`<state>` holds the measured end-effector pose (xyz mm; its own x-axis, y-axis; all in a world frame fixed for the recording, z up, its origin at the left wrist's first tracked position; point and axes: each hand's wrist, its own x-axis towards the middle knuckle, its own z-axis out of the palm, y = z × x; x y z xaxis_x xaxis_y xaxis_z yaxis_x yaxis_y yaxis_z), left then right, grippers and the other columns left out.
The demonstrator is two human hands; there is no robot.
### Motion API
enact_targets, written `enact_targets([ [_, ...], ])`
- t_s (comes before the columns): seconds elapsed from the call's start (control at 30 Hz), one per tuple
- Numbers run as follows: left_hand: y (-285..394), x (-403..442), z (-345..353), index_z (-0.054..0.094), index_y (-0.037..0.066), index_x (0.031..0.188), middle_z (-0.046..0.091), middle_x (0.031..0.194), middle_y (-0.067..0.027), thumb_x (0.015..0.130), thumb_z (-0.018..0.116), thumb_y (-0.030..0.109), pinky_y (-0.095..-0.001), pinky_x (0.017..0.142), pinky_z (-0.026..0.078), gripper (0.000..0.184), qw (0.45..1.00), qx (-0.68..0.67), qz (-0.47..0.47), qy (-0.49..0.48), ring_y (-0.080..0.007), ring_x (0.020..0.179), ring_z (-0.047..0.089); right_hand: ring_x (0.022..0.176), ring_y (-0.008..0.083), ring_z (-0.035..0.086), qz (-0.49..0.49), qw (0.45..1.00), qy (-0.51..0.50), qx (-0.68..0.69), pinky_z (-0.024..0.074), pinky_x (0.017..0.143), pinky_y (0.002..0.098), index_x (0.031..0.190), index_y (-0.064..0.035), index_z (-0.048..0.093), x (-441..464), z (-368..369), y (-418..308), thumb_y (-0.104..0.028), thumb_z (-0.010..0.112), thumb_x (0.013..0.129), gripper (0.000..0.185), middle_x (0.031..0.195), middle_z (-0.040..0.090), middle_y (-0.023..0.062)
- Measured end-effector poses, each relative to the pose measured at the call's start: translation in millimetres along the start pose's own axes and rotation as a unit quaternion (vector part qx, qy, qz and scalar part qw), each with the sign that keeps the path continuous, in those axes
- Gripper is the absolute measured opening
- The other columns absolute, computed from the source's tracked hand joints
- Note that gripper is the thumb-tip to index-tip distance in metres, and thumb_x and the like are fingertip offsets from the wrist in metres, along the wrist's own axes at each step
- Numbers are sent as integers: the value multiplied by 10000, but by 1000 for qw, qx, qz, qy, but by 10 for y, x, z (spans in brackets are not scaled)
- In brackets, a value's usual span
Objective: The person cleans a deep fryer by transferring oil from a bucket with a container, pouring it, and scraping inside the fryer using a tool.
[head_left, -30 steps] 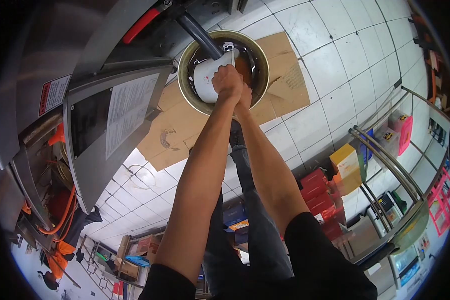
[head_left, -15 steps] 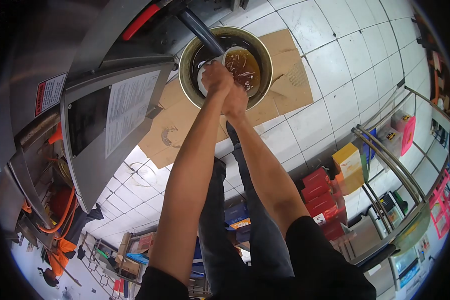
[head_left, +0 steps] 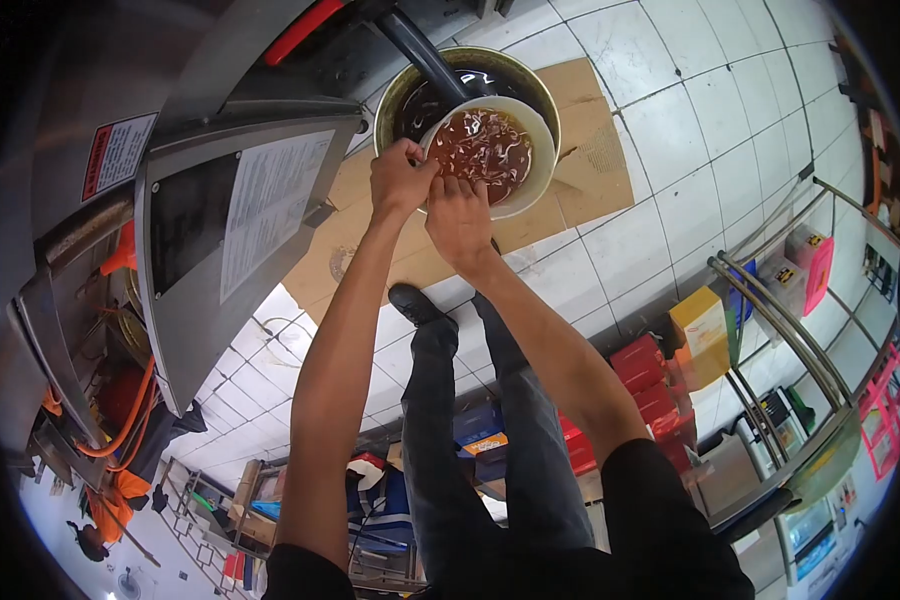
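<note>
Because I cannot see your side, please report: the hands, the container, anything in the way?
Left hand and right hand gripping white container by its edge. Container holds brown liquid, over large pot. Dark pipe close by far rim; contact unclear.

We reach forward and down, our left arm nearly straight, our right arm slanting inward from the other side. Our left hand is curled, its fingers bent inward. Just beside it, slightly nearer to us, our right hand lies knuckles up, fingers bent and close together.
</note>
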<state>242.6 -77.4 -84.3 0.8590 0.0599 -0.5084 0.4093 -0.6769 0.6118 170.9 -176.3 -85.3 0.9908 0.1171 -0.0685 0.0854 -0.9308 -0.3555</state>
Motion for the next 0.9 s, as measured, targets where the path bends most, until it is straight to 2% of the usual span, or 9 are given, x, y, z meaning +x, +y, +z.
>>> enact_targets([
  [0.07,33,-115,-119,624,28,787,674,783,-114,703,699,179,-359,709,516,188,999,-31,8,13,-256,762,670,736,217,607,-19,1000,6,0,392,739,365,822,-81,587,-27,-104,-53,-106,560,781,55,752,599,71],
  [0.13,109,-240,-260,615,12,808,656,792,-71,726,694,119,-293,656,509,156,998,-61,-6,8,-138,709,616,731,216,605,-39,999,13,-1,392,738,364,817,-82,587,-40,-247,-112,-108,561,779,53,749,596,73],
  [0.23,72,-377,-399,609,2,812,636,820,-53,756,672,73,-261,632,520,110,989,-147,-20,-1,-109,723,594,720,212,597,-72,997,1,7,390,735,362,819,-79,591,-65,-462,-203,-108,562,775,60,749,591,76],
  [0.37,-35,-589,-454,601,-3,813,617,833,-39,774,659,44,-240,621,526,84,984,-173,-17,39,-97,728,581,728,204,585,-133,991,-13,3,383,738,363,822,-76,594,-116,-729,-269,-105,560,768,70,746,581,66],
  [0.43,-63,-735,-465,627,-8,792,664,744,-71,734,702,142,-283,660,494,177,970,-224,-17,93,-132,664,615,729,201,580,-162,987,-3,2,379,742,364,822,-76,594,-160,-872,-312,-106,560,765,73,740,574,59],
  [0.53,-48,-1025,-518,621,-12,777,661,733,-70,737,701,134,-277,670,495,170,952,-275,-76,111,-132,677,621,752,196,573,-192,980,-43,3,372,772,369,831,-81,597,-272,-1066,-367,-110,559,767,80,746,566,49],
  [0.6,-110,-1165,-510,615,-8,777,660,727,-74,746,701,131,-269,639,494,166,945,-288,-61,139,-126,648,620,776,192,569,-224,973,-49,-6,365,794,373,858,-87,608,-320,-1141,-417,-114,555,777,101,767,563,44],
  [0.67,-97,-1339,-519,607,-4,785,662,727,-78,751,702,120,-259,599,491,160,928,-321,-116,152,-115,607,611,787,191,568,-238,969,-60,0,365,798,376,872,-90,613,-385,-1146,-452,-114,554,779,113,777,566,42],
  [0.9,-311,-1572,-295,590,4,780,663,693,-93,741,701,110,-265,601,503,159,905,-354,-129,196,-131,616,649,820,200,565,-268,961,-49,-44,372,834,406,923,-96,630,-633,-987,-476,-119,554,788,157,823,572,35],
])
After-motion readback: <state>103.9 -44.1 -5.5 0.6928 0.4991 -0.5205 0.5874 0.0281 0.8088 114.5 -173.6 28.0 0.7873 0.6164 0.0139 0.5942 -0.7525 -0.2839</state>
